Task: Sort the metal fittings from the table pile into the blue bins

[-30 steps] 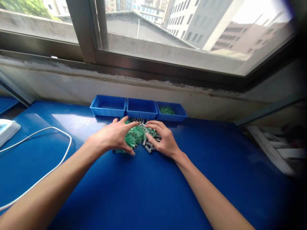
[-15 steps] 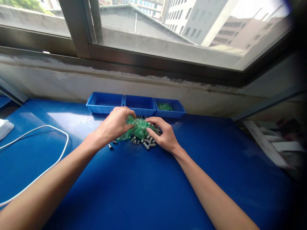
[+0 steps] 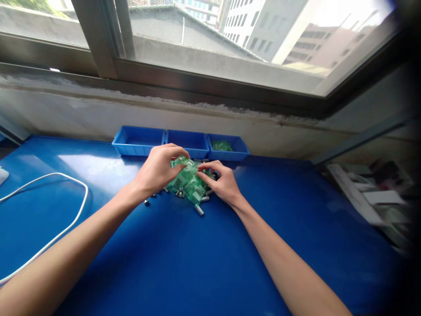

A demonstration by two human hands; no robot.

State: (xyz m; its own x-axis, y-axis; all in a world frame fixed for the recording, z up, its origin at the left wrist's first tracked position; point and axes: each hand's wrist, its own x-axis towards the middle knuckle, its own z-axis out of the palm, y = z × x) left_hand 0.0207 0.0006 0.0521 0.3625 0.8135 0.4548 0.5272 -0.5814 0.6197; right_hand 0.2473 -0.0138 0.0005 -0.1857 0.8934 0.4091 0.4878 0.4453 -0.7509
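A heap of green translucent plastic pieces [image 3: 192, 184], perhaps small packets, lies over loose metal parts on the blue table. My left hand [image 3: 161, 164] hovers at the heap's upper left, thumb and curved fingers apart, with green pieces showing between and below them. At the right edge is my right hand [image 3: 222, 180], its thumb and index finger bent towards the pieces with a narrow gap between the tips. One silver hexagonal metal piece [image 3: 199, 210] sticks out at the front of the heap. A small metal part [image 3: 146, 202] lies apart on the left.
Behind the heap stand three joined blue bins: the left bin [image 3: 140, 150], the middle bin [image 3: 190, 152] and the right bin [image 3: 235, 155], which holds green pieces. A white cable [image 3: 86, 197] curves across the left side. The window wall rises behind.
The green clump between my hands has come down and spread forward over the metal parts, covering more of them. My fingers have loosened from it. The view has shifted slightly.
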